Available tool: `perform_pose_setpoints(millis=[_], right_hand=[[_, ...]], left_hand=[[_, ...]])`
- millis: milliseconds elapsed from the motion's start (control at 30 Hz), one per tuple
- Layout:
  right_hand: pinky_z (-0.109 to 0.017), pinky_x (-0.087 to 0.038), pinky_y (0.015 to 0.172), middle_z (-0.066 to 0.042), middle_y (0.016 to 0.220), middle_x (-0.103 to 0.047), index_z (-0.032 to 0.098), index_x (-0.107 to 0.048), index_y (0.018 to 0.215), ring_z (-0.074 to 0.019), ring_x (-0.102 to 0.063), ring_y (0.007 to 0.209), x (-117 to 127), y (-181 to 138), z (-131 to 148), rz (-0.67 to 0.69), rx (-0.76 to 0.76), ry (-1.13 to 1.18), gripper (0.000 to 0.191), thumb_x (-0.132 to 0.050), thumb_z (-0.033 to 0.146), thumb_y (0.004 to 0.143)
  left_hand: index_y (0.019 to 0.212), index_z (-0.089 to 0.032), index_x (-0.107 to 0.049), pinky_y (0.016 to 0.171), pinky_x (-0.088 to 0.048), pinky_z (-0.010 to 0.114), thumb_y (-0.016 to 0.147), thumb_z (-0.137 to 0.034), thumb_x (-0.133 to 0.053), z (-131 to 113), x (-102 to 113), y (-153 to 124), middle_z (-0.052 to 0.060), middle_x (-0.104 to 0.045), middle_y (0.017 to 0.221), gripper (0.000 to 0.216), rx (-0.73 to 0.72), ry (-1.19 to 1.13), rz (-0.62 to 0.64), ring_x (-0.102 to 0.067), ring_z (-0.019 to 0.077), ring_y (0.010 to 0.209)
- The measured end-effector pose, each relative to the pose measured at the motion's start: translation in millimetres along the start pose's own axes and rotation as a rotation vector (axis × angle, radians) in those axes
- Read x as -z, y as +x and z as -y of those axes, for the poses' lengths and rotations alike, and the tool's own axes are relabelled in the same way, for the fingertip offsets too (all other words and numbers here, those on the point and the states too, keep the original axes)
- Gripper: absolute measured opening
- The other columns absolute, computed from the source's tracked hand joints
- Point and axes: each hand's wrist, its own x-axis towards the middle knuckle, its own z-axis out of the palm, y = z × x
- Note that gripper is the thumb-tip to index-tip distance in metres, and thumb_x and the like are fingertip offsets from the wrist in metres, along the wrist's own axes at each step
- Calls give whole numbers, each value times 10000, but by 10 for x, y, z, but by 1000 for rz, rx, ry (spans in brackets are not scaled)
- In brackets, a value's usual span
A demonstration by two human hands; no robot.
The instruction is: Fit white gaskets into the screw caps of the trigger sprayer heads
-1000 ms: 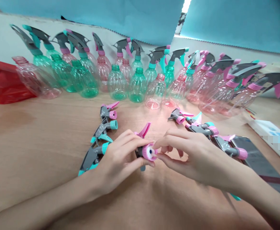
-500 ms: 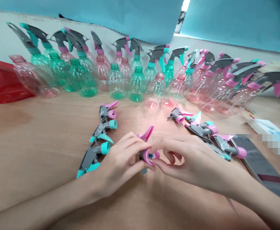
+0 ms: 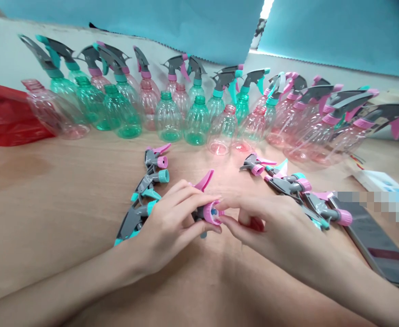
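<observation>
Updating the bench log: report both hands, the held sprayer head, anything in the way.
Left hand holds pink-and-grey sprayer head. Right hand at its open collar. Loose sprayer heads lie either side, bottles beyond; neither between the hands.

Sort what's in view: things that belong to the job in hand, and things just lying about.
Seems part of the job:
pink-collared spray head in the left hand, right hand at its collar
loose spray heads to either side
uncapped bottles
bottles with spray heads fitted

Seems just lying about:
red plastic at far left
dark phone-like device
white box-like thing at right
</observation>
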Motion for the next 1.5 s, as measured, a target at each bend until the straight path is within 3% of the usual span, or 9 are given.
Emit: perform_pose_setpoints(millis=[133, 367, 533, 633, 800, 967, 1067, 1300, 1500], right_hand=[[-188, -321, 453, 64, 508, -504, 200, -709, 894, -75, -391, 442, 2, -6, -3, 45, 28, 56, 166, -576, 151, 807], [-232, -395, 546, -8, 681, -658, 179, -664, 771, -125, -580, 601, -44, -2, -39, 129, 130, -57, 209, -491, 159, 887], [-235, -429, 596, -41, 822, -711, 163, -648, 894, -143, -639, 712, -4, 0, -3, -39, 251, -155, 179, -482, 98, 875], [-249, -418, 548, -30, 756, -698, 154, -630, 973, -144, -620, 643, -41, -36, 37, -109, 274, -209, 183, -485, 100, 876], [-286, -468, 583, -27, 801, -707, 165, -596, 1053, -176, -657, 702, -152, -74, 32, -57, 261, -196, 201, -485, 137, 889], [-350, -494, 615, -68, 867, -705, 153, -563, 1062, -226, -665, 753, -201, -30, -58, -20, 282, -320, 196, -461, 146, 895], [-399, -489, 722, -83, 908, -704, 146, -563, 1019, -238, -661, 791, -253, 6, -103, 4, 344, -402, 154, -462, 156, 902], [-498, -378, 909, -55, 997, -698, 171, -609, 902, -236, -646, 884, -295, -14, -173, 72, 449, -526, 261, -353, 186, 953], [-551, -353, 924, -49, 1003, -682, 228, -635, 885, -246, -635, 929, -136, -162, -447, 234, 309, -555, 239, -401, 197, 917]], left_hand=[[1101, -132, -575, 773, -448, 283, 852, -140, -615, -1, 13, 10, 44, -607, 910, 252, -24, -51, 74, -495, 164, 860], [1128, -159, -566, 772, -459, 288, 868, -157, -587, 87, -69, -17, 38, -620, 936, 261, 15, -56, 102, -511, 167, 860], [1134, -150, -576, 781, -453, 306, 856, -231, -621, 45, 5, 67, 43, -636, 934, 293, 14, 49, 81, -508, 182, 873], [1150, -149, -578, 836, -439, 329, 867, -269, -603, 20, 140, 104, 51, -646, 974, 309, -1, 166, 33, -510, 191, 904], [1212, -183, -547, 851, -405, 355, 882, -273, -567, 156, 552, -25, 47, -649, 1043, 343, 25, 439, 33, -517, 220, 989], [1155, -270, -584, 842, -333, 429, 959, -295, -319, 384, 1079, -296, 31, -659, 1074, 331, 34, 748, 305, -543, 263, 961], [1071, -268, -627, 853, -323, 434, 948, -287, -315, 472, 1208, -445, 26, -682, 982, 336, 96, 820, 330, -547, 256, 909], [1336, -296, -420, 935, -358, 419, 948, -236, -330, 503, 1107, -605, 21, -564, 1284, 403, 235, 578, 338, -514, 225, 1129], [1188, -240, -553, 872, -469, 371, 956, -285, -370, 435, 1060, -468, 44, -616, 1077, 300, 226, 357, 190, -570, 205, 1011]])
